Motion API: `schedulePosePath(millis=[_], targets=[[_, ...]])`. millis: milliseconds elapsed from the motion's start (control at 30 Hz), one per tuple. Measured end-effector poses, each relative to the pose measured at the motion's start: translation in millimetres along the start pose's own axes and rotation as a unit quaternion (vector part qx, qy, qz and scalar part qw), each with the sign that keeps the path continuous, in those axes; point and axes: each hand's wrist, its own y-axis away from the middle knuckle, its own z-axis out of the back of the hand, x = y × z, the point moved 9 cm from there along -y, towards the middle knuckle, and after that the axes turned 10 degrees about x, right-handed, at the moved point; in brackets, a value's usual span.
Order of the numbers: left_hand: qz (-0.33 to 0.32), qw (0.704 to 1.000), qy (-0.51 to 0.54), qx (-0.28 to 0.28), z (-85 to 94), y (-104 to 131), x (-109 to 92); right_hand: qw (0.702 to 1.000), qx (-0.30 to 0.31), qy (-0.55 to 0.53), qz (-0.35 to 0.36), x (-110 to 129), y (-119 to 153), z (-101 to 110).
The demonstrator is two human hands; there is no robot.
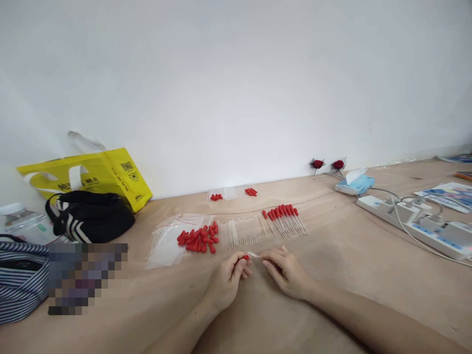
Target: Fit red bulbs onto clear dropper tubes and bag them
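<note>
My left hand [229,278] pinches a red rubber bulb [246,257] near the table's front middle. Close to its right, my right hand [286,272] holds a thin clear glass tube [253,255], whose end points at the bulb. Whether the two touch is too small to tell. Beyond my hands lies a row of clear tubes [239,232]. A pile of red bulbs [199,239] sits left of that row, partly on a clear plastic bag [167,241]. To the right are several tubes with red bulbs fitted [284,219], side by side.
Small bags with red bulbs [251,192] lie by the wall. At left are a yellow bag [106,172], a black pouch [99,216] and a striped bag [24,285]. A tissue pack [356,184] and a power strip [416,228] with cables stand at right.
</note>
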Motion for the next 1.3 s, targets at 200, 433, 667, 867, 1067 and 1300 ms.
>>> schedulePosePath(millis=[200, 433, 667, 867, 1067, 1300], targets=[[0.016, 0.998, 0.053, -0.017, 2.9, -1.6, 7.5, 1.0, 0.002, 0.005, 0.005, 4.5, -0.5, 1.8], [0.035, 0.999, 0.005, -0.026, 4.3, 2.7, 11.2, 0.999, 0.024, 0.024, 0.009, 2.1, 2.2, -3.1], [-0.012, 0.996, -0.085, -0.001, -1.8, 7.1, -5.2, 0.992, 0.069, 0.085, 0.057, 8.4, 3.2, -2.1], [-0.048, 0.981, -0.189, 0.02, -7.0, 8.7, -26.7, 0.989, 0.071, 0.109, 0.066, 10.8, 2.0, -4.4], [-0.064, 0.97, -0.232, 0.039, -11.8, 10.1, -30.8, 0.991, 0.075, 0.091, 0.057, 8.5, 0.6, -14.2], [-0.07, 0.971, -0.224, 0.044, -12.8, 8.6, -31.6, 0.991, 0.096, 0.08, 0.048, 10.2, -1.6, -12.3]])
